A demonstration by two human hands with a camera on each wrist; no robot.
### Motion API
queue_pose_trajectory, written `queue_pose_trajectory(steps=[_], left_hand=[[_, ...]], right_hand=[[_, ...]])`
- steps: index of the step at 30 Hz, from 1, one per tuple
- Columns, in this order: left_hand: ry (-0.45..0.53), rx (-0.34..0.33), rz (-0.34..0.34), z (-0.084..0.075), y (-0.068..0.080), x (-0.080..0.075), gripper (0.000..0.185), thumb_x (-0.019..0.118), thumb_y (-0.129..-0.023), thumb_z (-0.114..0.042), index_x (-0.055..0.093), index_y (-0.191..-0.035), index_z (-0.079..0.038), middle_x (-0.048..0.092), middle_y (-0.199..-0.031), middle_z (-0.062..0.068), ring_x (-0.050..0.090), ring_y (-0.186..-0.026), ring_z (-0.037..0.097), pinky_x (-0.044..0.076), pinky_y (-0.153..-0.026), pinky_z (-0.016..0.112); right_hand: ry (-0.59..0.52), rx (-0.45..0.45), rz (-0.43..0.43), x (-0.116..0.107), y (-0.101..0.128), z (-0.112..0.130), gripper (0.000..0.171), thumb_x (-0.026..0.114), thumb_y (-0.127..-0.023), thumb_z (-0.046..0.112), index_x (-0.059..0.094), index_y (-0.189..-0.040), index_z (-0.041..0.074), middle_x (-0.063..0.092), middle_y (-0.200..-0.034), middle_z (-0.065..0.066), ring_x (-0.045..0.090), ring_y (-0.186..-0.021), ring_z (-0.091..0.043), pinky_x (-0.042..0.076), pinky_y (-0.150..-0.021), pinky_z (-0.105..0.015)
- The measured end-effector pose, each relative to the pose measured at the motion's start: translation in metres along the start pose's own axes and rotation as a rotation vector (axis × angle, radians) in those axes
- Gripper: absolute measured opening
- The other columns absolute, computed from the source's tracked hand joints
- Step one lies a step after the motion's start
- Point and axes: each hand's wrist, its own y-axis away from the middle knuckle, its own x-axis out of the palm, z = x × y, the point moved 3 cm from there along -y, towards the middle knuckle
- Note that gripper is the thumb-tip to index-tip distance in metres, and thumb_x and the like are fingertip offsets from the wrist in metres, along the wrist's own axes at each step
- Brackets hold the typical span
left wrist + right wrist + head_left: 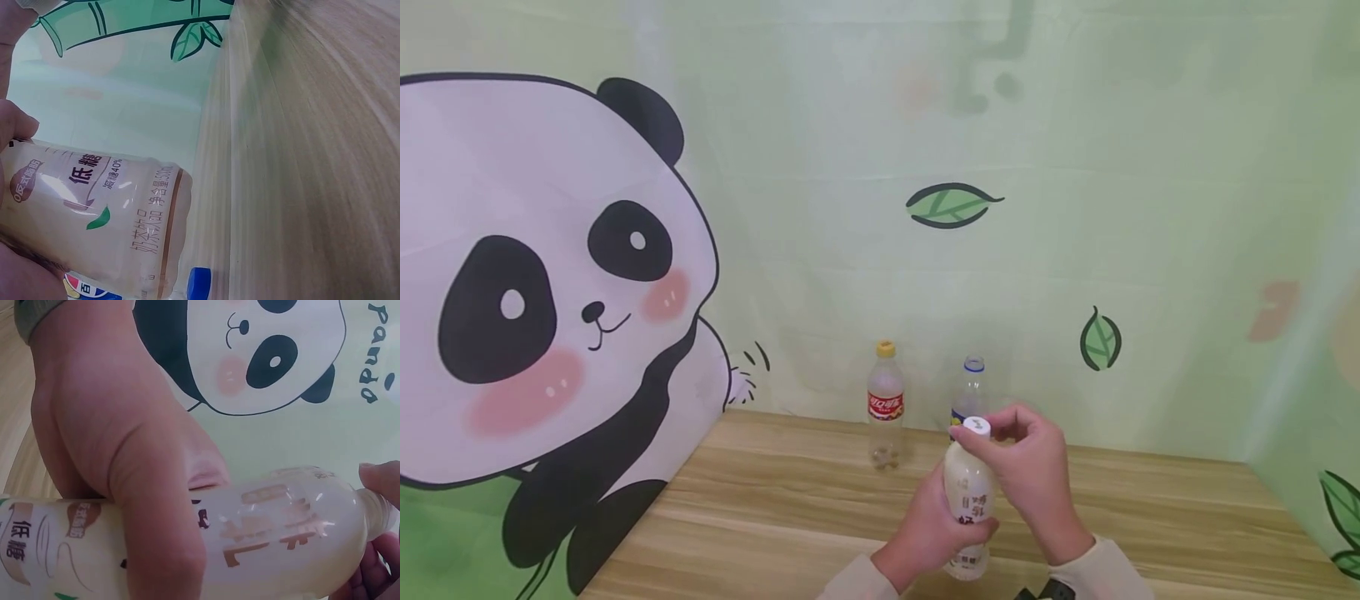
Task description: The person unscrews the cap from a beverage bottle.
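Observation:
A bottle of pale milk tea (pixel 967 487) with a white cap (pixel 977 426) is held above the table's front, tilted slightly. My left hand (pixel 927 523) wraps round its body, thumb across the label. Up at the neck, my right hand (pixel 1033 462) pinches the cap between thumb and fingers. In the right wrist view the left hand (pixel 144 450) covers the middle of the bottle (pixel 281 531), and right fingertips (pixel 382 481) sit at the neck. The bottle's lower end (pixel 137 219) fills the left wrist view.
Behind stands a clear bottle with a red label and yellow cap (pixel 886 404). To its right, a clear bottle with a blue neck ring (pixel 973 379) shows an uncapped mouth. A blue cap (pixel 199 284) lies on the wooden table (pixel 760 500). A panda-printed backdrop (pixel 820 250) surrounds it.

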Motion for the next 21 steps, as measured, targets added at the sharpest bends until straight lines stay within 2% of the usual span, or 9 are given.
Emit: queue_pose_trajectory(steps=[5,9,16,21], left_hand=[[0.003,-0.016,0.016,0.001,0.000,0.000,0.063,0.083,-0.078,-0.007,0.051,-0.131,-0.018,0.067,-0.107,-0.001,0.067,-0.091,0.006,0.058,-0.085,0.027],[0.006,-0.038,0.028,-0.002,0.000,0.000,0.063,0.082,-0.079,-0.008,0.050,-0.132,-0.021,0.067,-0.107,-0.002,0.067,-0.091,0.007,0.057,-0.086,0.027],[-0.018,-0.021,0.034,-0.003,0.001,0.000,0.059,0.083,-0.078,-0.009,0.053,-0.128,-0.020,0.067,-0.103,-0.001,0.067,-0.088,0.006,0.057,-0.084,0.027],[-0.020,-0.029,0.051,0.000,0.001,0.000,0.060,0.083,-0.078,-0.009,0.053,-0.128,-0.021,0.067,-0.103,-0.002,0.067,-0.089,0.007,0.057,-0.084,0.027]], right_hand=[[-0.005,0.006,0.058,-0.003,-0.002,0.000,0.043,0.096,-0.068,0.037,0.071,-0.087,0.007,0.069,-0.087,-0.005,0.060,-0.081,-0.020,0.054,-0.065,-0.024],[-0.020,0.008,0.134,-0.005,-0.006,-0.001,0.043,0.095,-0.070,0.036,0.071,-0.091,0.007,0.071,-0.090,-0.004,0.063,-0.085,-0.021,0.055,-0.070,-0.026],[-0.103,-0.006,0.277,-0.007,-0.017,-0.012,0.035,0.092,-0.075,0.024,0.070,-0.094,0.003,0.072,-0.091,-0.001,0.065,-0.085,-0.019,0.056,-0.074,-0.028],[-0.179,-0.068,0.356,-0.008,-0.023,-0.018,0.028,0.088,-0.078,0.010,0.069,-0.094,-0.003,0.073,-0.090,0.005,0.069,-0.084,-0.014,0.058,-0.077,-0.026]])
